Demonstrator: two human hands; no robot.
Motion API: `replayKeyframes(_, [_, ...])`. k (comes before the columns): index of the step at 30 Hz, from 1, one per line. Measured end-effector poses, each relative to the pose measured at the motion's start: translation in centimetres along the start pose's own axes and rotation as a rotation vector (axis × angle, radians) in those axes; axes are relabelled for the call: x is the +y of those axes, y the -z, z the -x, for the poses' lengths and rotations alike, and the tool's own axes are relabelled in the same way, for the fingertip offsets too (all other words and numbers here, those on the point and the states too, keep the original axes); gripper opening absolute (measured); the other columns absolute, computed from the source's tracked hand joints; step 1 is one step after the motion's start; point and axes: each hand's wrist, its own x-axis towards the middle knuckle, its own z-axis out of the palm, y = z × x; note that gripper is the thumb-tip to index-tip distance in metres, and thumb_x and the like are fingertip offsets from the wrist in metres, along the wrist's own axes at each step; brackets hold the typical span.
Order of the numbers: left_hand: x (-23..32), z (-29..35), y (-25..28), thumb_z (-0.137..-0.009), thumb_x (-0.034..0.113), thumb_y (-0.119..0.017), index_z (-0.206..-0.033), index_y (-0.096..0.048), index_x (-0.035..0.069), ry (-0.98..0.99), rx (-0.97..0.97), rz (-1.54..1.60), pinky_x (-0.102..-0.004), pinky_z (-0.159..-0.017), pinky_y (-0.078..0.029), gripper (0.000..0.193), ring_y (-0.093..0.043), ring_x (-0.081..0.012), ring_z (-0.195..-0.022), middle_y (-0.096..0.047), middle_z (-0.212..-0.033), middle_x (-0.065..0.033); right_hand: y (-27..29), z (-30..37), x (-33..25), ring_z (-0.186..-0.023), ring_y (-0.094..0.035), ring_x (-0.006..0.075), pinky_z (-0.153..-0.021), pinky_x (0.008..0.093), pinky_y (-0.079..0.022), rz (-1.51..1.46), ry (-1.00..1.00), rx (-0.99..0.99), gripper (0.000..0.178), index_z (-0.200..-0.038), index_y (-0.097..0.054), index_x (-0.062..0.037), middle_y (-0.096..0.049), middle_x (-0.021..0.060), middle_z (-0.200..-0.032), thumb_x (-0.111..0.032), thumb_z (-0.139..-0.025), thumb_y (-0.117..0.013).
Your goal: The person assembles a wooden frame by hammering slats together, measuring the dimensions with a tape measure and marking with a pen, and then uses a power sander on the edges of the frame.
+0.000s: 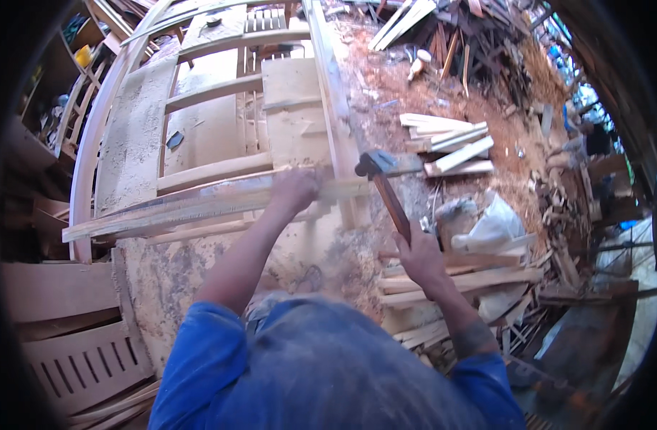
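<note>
Hammer (391,201), wooden-handled with a dark head, stands raised over the ground just right of the wooden frame (163,216), its handle wrapped by the closed fingers of the person's right hand (419,259). The left hand (297,189) is at the frame's near rail, toward its right end; those fingers are curled and blurred, so one cannot tell how tightly, or whether they pinch anything. A small dark piece (175,140) lies on a pale panel within the frame. Beyond the hammer head sits a stack of pale offcuts (457,147), with a heap of scrap wood (472,54) farther off. A white bag (494,226) and long boards (464,281) crowd the right hand's side; a slatted panel (84,365) occupies the lower left.
</note>
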Motion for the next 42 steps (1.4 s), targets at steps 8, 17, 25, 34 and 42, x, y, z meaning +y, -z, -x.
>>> replayKeyframes(8, [-0.6, 2.2, 1.0, -0.102, 0.039, -0.039, -0.077, -0.071, 0.005, 0.155, -0.013, 0.06, -0.0532, -0.079, -0.052, 0.053, -0.067, -0.0421, -0.081, -0.07, -0.083, -0.0211, 12.1, 2.4, -7.6, -0.058, -0.054, 0.0185, -0.053, 0.0321, -0.045, -0.932, 0.429, 0.667, 0.02, -0.103, -0.059, -0.0027, -0.055, 0.0072, -0.067, -0.022, -0.102, -0.053])
replayKeyframes(17, [0.1, 2.3, 0.5, -0.102, 0.039, -0.04, -0.076, -0.072, 0.004, 0.057, 0.09, 0.071, -0.0536, -0.078, -0.052, 0.054, -0.066, -0.0446, -0.079, -0.069, -0.08, -0.023, 5.5, -0.8, -2.4, -0.052, -0.055, 0.0225, -0.052, 0.0385, -0.046, -0.16, 0.154, 0.346, 0.024, -0.11, -0.053, 0.0001, -0.059, 0.0096, -0.069, -0.022, -0.102, -0.053])
replayKeyframes(25, [0.8, 1.2, 0.0, -0.102, 0.04, -0.04, -0.08, -0.073, 0.007, 0.103, 0.068, 0.141, -0.0527, -0.08, -0.051, 0.051, -0.067, -0.0416, -0.085, -0.071, -0.086, -0.0205, -0.1, 3.9, -0.3, -0.057, -0.057, 0.0238, -0.052, 0.0346, -0.045, -0.599, 0.238, 0.482, 0.017, -0.095, -0.052, 0.0012, -0.057, 0.0121, -0.067, -0.016, -0.1, -0.052])
replayKeyframes(34, [-2.7, 3.2, 1.2, -0.091, 0.02, -0.057, -0.103, -0.072, 0.011, -0.096, 0.271, 0.283, -0.0488, -0.088, -0.05, 0.022, -0.064, -0.0379, -0.099, -0.068, -0.104, -0.0178, -5.6, 2.3, -1.3, -0.091, -0.062, 0.0536, -0.077, 0.0578, -0.046, -0.04, -0.096, 0.063, 0.04, -0.115, -0.05, 0.0066, -0.065, 0.0342, -0.088, -0.028, -0.096, -0.059])
replayKeyframes(42, [-18.1, 34.1, 1.2, -0.089, 0.024, -0.061, -0.099, -0.064, 0.004, -0.12, 0.001, 0.396, -0.0508, -0.08, -0.047, 0.022, -0.06, -0.0406, -0.091, -0.062, -0.096, -0.0202, -13.7, 2.2, 4.2, -0.076, -0.063, 0.0406, -0.078, 0.05, -0.051, -0.157, -0.218, 0.29, 0.034, -0.114, -0.051, 0.0031, -0.063, 0.0189, -0.083, -0.025, -0.096, -0.058])
